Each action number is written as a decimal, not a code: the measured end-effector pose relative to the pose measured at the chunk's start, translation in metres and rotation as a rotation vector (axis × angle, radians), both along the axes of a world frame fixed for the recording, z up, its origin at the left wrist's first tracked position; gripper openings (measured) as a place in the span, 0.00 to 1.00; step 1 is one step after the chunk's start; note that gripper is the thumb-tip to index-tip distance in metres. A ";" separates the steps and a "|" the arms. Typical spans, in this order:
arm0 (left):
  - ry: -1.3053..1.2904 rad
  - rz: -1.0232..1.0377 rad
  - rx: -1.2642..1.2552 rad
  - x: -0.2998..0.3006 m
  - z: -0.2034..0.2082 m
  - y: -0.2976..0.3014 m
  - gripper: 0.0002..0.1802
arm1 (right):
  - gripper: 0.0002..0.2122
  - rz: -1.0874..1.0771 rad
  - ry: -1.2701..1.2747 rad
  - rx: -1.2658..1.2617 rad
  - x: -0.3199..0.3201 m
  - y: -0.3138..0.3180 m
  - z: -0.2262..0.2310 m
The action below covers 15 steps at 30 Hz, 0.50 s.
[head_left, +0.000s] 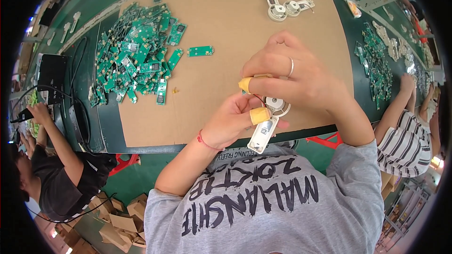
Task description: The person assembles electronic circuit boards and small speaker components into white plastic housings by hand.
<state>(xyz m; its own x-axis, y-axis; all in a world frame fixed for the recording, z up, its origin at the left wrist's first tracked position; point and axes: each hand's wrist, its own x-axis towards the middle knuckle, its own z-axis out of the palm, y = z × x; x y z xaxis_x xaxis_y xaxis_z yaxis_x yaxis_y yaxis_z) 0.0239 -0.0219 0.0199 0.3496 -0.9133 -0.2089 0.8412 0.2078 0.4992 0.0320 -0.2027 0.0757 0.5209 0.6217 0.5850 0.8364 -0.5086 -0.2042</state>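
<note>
My left hand [230, 120] is closed around a white plastic housing [261, 136], its thumb wrapped in yellow tape. The housing has a long open handle and a round head [275, 105], tilted toward my body. Above it, my right hand [287, 73] is pinched shut, with yellow tape on one fingertip and a ring on a finger. Under that fingertip shows a small edge of a green circuit board [244, 92], mostly hidden. A thin dark wire runs between the hands. A single circuit board [200, 51] lies on the brown cardboard sheet [216, 19].
A big pile of green circuit boards [141, 51] covers the left of the cardboard. Two white housings with round heads [278, 11] lie at the far right. More boards [374, 66] sit on the right. A black device with cables [52, 77] stands left. People work on both sides.
</note>
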 end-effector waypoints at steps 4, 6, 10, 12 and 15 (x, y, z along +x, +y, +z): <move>0.131 0.005 -0.106 -0.003 -0.009 0.000 0.23 | 0.08 0.003 0.013 0.014 0.000 -0.001 0.006; 0.144 0.016 -0.136 -0.002 -0.007 0.001 0.22 | 0.09 0.008 0.017 -0.025 -0.001 -0.004 0.011; -0.083 0.325 -0.088 -0.004 -0.008 0.000 0.22 | 0.10 -0.096 -0.046 -0.080 -0.009 -0.004 0.021; -0.217 0.495 0.005 -0.001 -0.006 0.000 0.23 | 0.10 -0.240 0.071 -0.080 -0.016 -0.004 0.026; -0.387 0.637 0.164 0.005 0.004 -0.001 0.24 | 0.11 -0.518 0.315 -0.104 -0.027 0.003 0.021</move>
<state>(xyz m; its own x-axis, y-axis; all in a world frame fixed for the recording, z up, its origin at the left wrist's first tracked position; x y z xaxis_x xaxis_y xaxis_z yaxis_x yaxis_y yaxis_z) 0.0292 -0.0228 0.0242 0.8747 -0.4780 -0.0802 0.3423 0.4922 0.8004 0.0045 -0.1999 0.0972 0.9085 0.2871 0.3036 0.3827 -0.8633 -0.3289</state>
